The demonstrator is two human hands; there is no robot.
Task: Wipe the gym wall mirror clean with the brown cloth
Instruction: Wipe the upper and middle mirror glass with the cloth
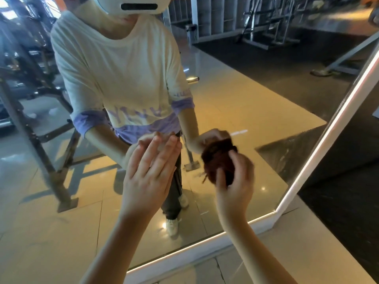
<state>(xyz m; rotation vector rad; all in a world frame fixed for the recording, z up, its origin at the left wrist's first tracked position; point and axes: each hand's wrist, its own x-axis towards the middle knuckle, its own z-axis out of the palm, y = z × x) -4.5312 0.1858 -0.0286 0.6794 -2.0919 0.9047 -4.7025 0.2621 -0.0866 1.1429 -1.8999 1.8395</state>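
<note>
Right hand (235,187) is gripping the balled-up cloth (218,160), fingers curled round it, against the mirror (235,95). Left hand (148,173) is lying flat just left, fingers straight, loosely together. Lit frame (328,140) is running off right of the fingers.

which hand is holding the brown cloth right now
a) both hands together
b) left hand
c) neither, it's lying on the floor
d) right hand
d: the right hand has its fingers curled round the bunched brown cloth, while the left hand is held flat with straight fingers and grips nothing.
</note>
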